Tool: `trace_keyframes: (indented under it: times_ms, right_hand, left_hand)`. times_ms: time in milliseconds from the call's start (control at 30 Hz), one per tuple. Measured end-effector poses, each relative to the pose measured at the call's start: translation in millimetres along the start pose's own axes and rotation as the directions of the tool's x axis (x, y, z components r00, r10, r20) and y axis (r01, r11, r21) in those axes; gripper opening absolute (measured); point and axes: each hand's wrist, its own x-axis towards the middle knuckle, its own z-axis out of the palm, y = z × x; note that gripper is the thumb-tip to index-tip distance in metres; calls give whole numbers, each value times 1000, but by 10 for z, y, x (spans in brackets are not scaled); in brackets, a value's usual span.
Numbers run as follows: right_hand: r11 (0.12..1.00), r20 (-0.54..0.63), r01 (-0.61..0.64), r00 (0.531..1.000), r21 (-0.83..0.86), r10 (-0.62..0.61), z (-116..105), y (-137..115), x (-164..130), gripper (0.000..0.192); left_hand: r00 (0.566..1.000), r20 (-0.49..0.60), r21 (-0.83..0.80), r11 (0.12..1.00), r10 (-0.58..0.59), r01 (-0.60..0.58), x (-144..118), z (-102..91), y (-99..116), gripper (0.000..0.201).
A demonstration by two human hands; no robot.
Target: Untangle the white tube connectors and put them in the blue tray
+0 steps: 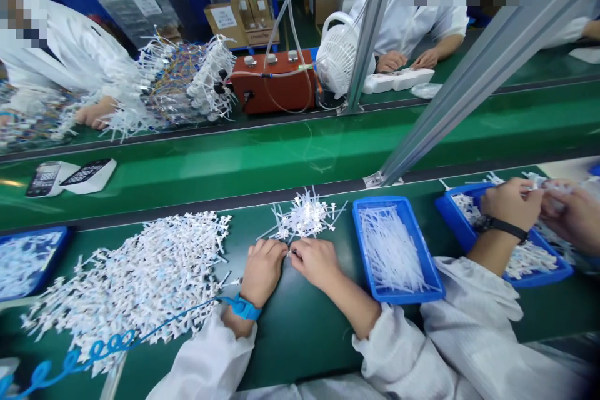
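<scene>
Sleeves: white coat cuffs are seen lowest in view, with a blue wrist strap (244, 308) and its coiled cord worn on the left arm.
Left hand (260, 270): curled, fingertips pinched on a small white plastic part (287, 253), which is held just above the green table (290, 331).
Right hand (316, 260): curled likewise, the same part being gripped from the other side, so both hands meet at it.
Small pile (304, 215): loose white pieces are kept just beyond the fingertips.
Large heap (140, 275): spread to the left, near the left wrist.
Blue tray (396, 250): thin white tubes are laid lengthwise, just right of the right hand.
Advice: the part is best held close to the joint, aligned straight, and pressed evenly.
Co-worker's hands (510, 203): kept apart, over another tray at far right.
</scene>
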Motion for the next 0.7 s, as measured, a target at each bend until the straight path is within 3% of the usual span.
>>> trace_keyframes:
  times_ms: [167,333,400,533,700]
  right_hand:
    - [1000,-3,2,1000,7,-2,20,13,3,14]
    - [995,9,25,1000,96,-26,7,45,-22,13]
    - [984,-16,35,999,173,-33,-12,62,-34,14]
    - [967,-79,24,997,255,-4,-18,98,-35,20]
    - [961,-68,23,998,277,-5,18,122,-30,18]
  left_hand:
    - [1000,20,9,1000,7,-7,-1,-47,38,21]
    - [997,37,-8,998,68,-68,-22,-222,33,23]
    - [997,-29,-18,998,66,-67,-32,-307,-39,25]
    - [974,-218,-17,998,-64,62,33,-428,-244,28]
    - [944,-293,-35,989,-150,146,320,-426,-277,28]
